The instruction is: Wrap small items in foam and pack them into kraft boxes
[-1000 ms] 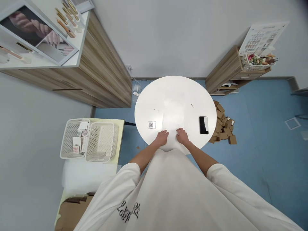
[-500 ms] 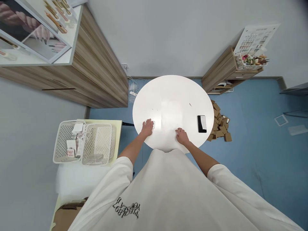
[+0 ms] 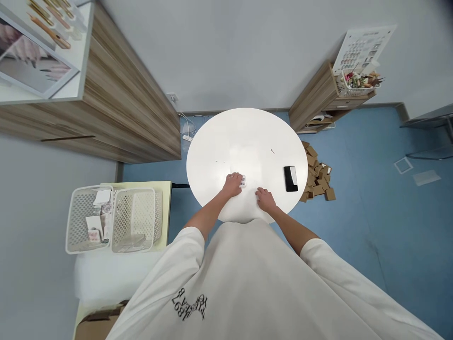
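On the round white table (image 3: 247, 137), my left hand (image 3: 232, 184) is closed on a small clear square case (image 3: 243, 181) with dark patterned contents. The hand covers its left side, and only the right part shows. My right hand (image 3: 265, 199) rests on the table near the front edge, to the right of the case and apart from it. Its fingers are loosely bent and somewhat apart, with nothing seen in them. A black phone-like object (image 3: 288, 182) with a white patch lies farther right on the tabletop.
Two white mesh baskets (image 3: 118, 212) stand on a pale yellow side table (image 3: 164, 203) at left, one with cards and packets. Small cardboard boxes (image 3: 318, 182) are heaped on the floor right of the table. Wooden cabinets (image 3: 138, 85) rise at back left and back right.
My left hand reached left to the small clear case, took hold of it and brought it right, toward the table's middle. My right hand stayed nearly in place. The whole view has shifted slightly.
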The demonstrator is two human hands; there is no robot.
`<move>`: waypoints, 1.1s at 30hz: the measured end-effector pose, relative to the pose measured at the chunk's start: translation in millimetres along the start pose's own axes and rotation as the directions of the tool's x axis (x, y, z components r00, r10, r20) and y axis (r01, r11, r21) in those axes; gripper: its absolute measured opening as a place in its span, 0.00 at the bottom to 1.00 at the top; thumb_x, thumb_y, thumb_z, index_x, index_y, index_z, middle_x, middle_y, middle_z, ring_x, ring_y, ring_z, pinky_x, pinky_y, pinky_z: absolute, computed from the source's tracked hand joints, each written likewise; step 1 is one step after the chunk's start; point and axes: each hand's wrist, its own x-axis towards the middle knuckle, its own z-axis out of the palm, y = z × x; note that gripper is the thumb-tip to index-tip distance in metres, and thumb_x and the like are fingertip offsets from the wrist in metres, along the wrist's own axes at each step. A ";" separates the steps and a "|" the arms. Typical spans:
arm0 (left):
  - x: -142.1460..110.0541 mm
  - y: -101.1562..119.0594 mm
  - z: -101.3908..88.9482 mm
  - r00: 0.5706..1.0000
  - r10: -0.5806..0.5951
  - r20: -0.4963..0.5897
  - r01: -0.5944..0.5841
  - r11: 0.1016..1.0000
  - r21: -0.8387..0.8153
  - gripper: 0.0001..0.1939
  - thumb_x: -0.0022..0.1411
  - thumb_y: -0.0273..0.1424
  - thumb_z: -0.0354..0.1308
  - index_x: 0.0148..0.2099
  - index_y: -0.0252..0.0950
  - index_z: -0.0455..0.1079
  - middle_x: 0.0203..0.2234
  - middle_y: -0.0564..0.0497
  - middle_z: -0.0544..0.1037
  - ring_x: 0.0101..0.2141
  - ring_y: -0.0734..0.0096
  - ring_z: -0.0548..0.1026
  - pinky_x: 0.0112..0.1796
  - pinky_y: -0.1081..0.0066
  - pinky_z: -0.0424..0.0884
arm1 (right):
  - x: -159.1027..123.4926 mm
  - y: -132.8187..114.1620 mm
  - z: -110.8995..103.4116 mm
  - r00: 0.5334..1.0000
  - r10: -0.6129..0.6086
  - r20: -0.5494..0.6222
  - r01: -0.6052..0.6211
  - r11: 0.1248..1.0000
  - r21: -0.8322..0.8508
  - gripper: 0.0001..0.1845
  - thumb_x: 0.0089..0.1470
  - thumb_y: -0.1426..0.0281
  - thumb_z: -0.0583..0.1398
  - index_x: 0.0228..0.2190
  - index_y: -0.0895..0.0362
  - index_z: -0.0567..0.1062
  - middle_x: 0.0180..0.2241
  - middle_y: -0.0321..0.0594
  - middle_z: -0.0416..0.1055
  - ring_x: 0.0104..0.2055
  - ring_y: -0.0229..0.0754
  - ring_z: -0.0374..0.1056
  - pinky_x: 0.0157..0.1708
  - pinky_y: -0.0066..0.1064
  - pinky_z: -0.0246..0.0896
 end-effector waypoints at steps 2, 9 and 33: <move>16.5 16.2 4.1 0.999 0.018 0.028 -0.018 1.000 0.000 0.29 0.58 0.29 0.59 0.61 0.39 0.58 0.59 0.40 0.65 0.63 0.51 0.58 0.61 0.54 0.52 | 1.0 2.9 0.5 0.999 -0.036 -0.011 0.036 0.999 -0.030 0.23 0.59 0.76 0.54 0.55 0.55 0.70 0.66 0.49 0.57 0.62 0.55 0.56 0.57 0.44 0.54; 41.9 33.2 25.2 0.998 0.050 0.041 -0.052 0.997 0.062 0.26 0.60 0.26 0.57 0.60 0.36 0.60 0.58 0.38 0.66 0.62 0.51 0.59 0.59 0.56 0.55 | 4.7 12.5 7.6 0.994 -0.109 -0.021 0.108 0.993 -0.046 0.22 0.60 0.79 0.51 0.53 0.56 0.71 0.63 0.50 0.60 0.58 0.56 0.57 0.55 0.44 0.54; 14.7 12.1 10.0 0.992 -0.104 -0.068 0.097 0.989 -0.109 0.17 0.72 0.31 0.42 0.59 0.38 0.64 0.66 0.42 0.63 0.65 0.59 0.61 0.62 0.56 0.57 | 45.2 18.1 -45.9 0.995 -0.053 -0.082 0.061 0.993 0.102 0.08 0.63 0.72 0.53 0.41 0.56 0.71 0.46 0.49 0.72 0.48 0.51 0.65 0.47 0.38 0.56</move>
